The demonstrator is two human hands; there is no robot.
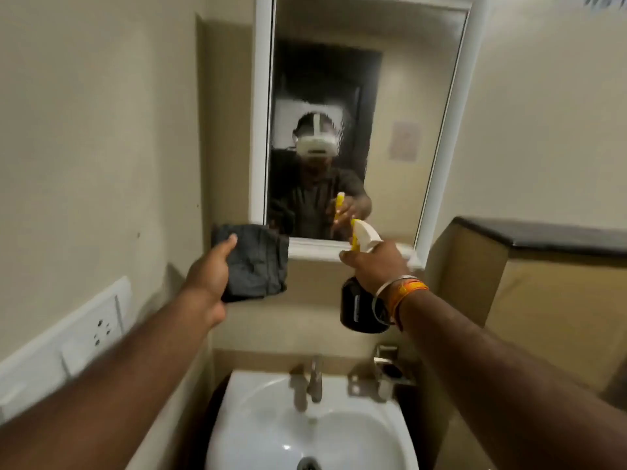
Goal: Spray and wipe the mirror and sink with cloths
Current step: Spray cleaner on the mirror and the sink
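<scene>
A white-framed mirror [400, 106] hangs on the wall ahead, its glass misted with spray droplets. My left hand [208, 273] holds a dark grey cloth [256, 262] up near the mirror's lower left corner. My right hand [376, 264] grips a spray bottle [359, 312] with a black body and a white and yellow head, its nozzle pointing at the lower part of the glass. Below both arms sits the white sink [258, 432] with a metal tap [315, 378].
A white socket panel [68, 347] runs along the left wall. A tan ledge with a dark top [549, 239] stands to the right of the mirror. A metal holder [383, 374] is fixed to the wall right of the tap.
</scene>
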